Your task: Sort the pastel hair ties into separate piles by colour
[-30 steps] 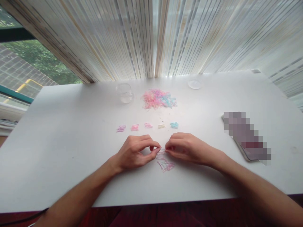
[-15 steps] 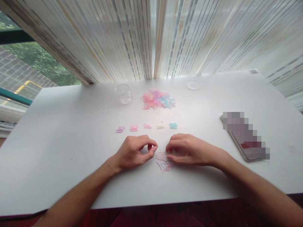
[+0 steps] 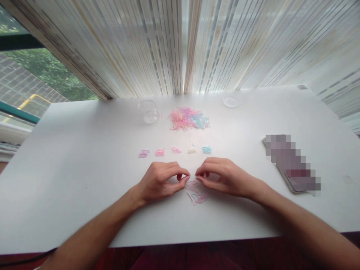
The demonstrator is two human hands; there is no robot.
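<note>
Thumb and forefinger pinched together, my left hand (image 3: 165,178) is just above the table, left of a small loose cluster of pink and purple elastic bands (image 3: 199,198). Facing it across a narrow gap, my right hand (image 3: 221,175) is also closed in a pinch, over the upper edge of that cluster. Whatever lies between the fingertips is too small to make out. Beyond the hands runs a row of little bundles: purple (image 3: 144,153), deep pink (image 3: 160,152), light pink (image 3: 176,150), pale yellow (image 3: 191,151) and blue (image 3: 206,150).
A large mixed heap of pastel elastic bands (image 3: 187,118) lies farther back on the white table (image 3: 84,157). To its left is a clear container (image 3: 149,112), to its right a clear round lid (image 3: 231,101). A phone (image 3: 289,165) rests at the right. Striped curtains (image 3: 157,45) hang behind.
My right hand has moved slightly left and up, and its fingers have closed from a looser curl into a pinch near my left fingertips. My left hand has barely moved.
</note>
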